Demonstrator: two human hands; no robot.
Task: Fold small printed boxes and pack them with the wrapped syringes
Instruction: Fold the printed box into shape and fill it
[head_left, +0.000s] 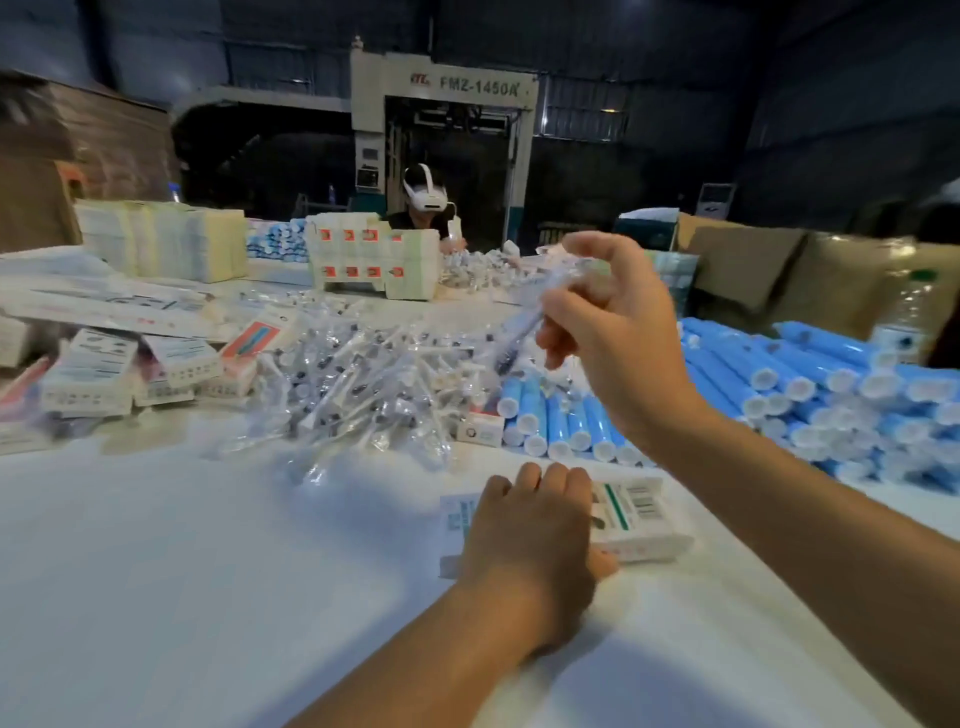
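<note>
Pinned flat by the left hand (530, 540), a printed box (631, 519) waits on the table (208, 571) for filling. Above and beyond that grip, the right hand (613, 332) pinches one wrapped syringe (519, 325), lifted clear of the pile (363, 384), likely bound for the box.

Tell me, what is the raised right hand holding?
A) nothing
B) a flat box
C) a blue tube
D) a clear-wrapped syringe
D: the right hand pinches a wrapped syringe in the air above the syringe pile, while the left hand rests on the printed box.
</note>
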